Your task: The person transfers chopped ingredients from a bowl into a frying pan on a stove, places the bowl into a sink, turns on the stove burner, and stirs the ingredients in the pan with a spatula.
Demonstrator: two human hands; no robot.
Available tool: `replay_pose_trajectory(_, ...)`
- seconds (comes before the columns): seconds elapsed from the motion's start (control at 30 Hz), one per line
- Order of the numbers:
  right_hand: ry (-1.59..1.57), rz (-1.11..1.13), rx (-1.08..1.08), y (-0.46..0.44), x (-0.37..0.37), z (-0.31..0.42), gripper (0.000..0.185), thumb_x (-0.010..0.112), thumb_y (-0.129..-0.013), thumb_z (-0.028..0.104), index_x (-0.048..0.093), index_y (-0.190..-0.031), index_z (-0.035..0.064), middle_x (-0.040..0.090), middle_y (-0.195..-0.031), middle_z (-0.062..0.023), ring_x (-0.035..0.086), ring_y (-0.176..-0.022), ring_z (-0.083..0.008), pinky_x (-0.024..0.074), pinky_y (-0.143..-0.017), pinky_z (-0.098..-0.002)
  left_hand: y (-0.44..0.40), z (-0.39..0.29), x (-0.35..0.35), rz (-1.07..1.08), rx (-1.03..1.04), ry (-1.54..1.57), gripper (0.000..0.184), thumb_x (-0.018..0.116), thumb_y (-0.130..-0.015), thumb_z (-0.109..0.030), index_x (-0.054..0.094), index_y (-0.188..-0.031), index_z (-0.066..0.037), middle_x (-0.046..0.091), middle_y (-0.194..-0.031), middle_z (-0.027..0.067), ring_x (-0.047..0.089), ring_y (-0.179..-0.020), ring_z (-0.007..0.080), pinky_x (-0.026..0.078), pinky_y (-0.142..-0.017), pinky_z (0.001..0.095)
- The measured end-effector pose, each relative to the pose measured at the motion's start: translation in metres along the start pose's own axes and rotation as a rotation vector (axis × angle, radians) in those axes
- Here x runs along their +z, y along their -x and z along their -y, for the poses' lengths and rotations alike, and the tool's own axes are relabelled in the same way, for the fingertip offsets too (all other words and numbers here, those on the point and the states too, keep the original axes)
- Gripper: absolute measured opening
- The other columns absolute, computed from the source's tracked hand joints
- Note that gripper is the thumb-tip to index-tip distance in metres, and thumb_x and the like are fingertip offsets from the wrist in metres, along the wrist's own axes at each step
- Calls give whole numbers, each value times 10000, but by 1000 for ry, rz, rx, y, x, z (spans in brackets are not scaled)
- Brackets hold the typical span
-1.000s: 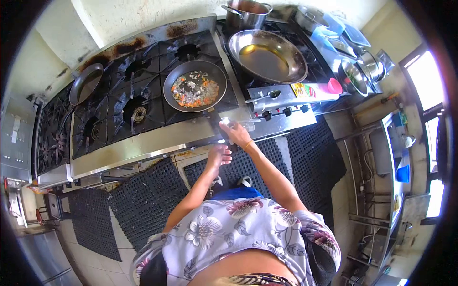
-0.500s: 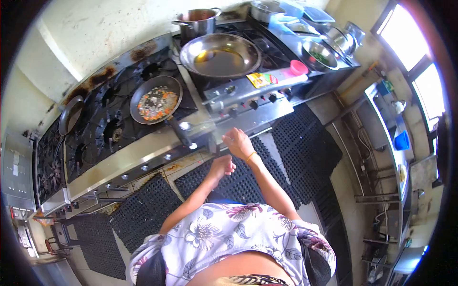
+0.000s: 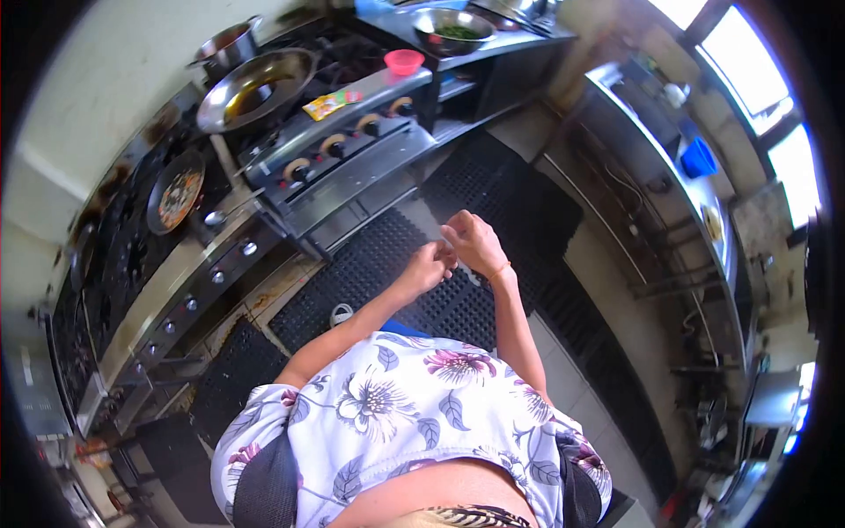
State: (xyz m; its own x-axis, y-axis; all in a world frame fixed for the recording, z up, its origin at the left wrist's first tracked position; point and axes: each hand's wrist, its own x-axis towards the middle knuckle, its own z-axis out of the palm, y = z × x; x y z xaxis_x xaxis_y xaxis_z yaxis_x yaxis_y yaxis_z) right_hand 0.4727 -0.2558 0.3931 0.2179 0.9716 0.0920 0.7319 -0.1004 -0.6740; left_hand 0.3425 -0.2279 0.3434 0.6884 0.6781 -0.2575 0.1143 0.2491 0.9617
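Note:
My left hand [image 3: 429, 269] is in front of my body with its fingers curled in. Close beside it is my right hand [image 3: 476, 244], also with bent fingers and a thin yellow band at the wrist. The fingertips of both hands come near each other, and whether they touch I cannot tell. Anything inside the fingers is hidden or too small to make out. Below them lie black rubber floor mats [image 3: 378, 264]. Off to the left, a frying pan [image 3: 158, 216] of chopped orange and white food sits on the stove [image 3: 176, 299], with a spoon [image 3: 216, 217] near it.
A wide metal pan [image 3: 286, 70] with oil and a steel pot [image 3: 224, 48] stand on the burners. A yellow packet [image 3: 326, 106] and pink bowl [image 3: 404, 62] rest on the front ledge. A bowl of greens [image 3: 456, 33] is behind. On the right counter is a blue container [image 3: 698, 158].
My view has turned right and away from the stove, which now appears farther left. My hands have come closer together, and my feet area shows a shoe at the left.

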Motion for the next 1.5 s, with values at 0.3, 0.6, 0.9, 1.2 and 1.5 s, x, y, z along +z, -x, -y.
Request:
replay_pose_trajectory(0.3,-113,-156,287,60,-116,-64,273,553,-803,282,559,-852,14,583,-852,-153,578,-803,-283,462,-726,-358,-48,-49,126,292,81,-208,136,451,-852,-92,537,-847,14,576,-731,52,531,-636,118,444,-594,271)
replay_pose_trajectory(0.6,-167,-382,517,124,-235,-175,274,549,-812,268,554,-852,-3,599,-811,-145,603,-747,-240,477,-680,-333,-141,-32,299,702,130,-355,307,471,-812,-86,514,-1099,14,574,-868,46,497,-728,83,430,-642,247)
replay_pose_trajectory(0.9,-103,-632,731,200,-367,-300,259,553,-810,244,551,-863,-9,622,-779,-143,620,-708,-241,486,-658,-331,-207,-49,506,1034,162,-439,281,492,-843,-150,531,-1061,23,591,-883,71,526,-733,124,455,-687,270)
replay_pose_trajectory(1.2,-196,-682,760,262,-459,-422,240,559,-822,215,550,-883,-18,622,-761,-117,614,-679,-174,490,-620,-291,-248,-42,665,1111,93,-413,248,495,-856,-183,551,-994,15,583,-860,58,532,-732,121,457,-679,266)
replay_pose_trajectory(1.5,-182,-515,752,294,-596,-557,254,563,-816,239,567,-888,-5,619,-721,-97,600,-672,-151,478,-629,-275,-298,-17,839,1003,41,-268,214,490,-870,-217,558,-926,-22,566,-806,22,526,-706,89,444,-647,235)
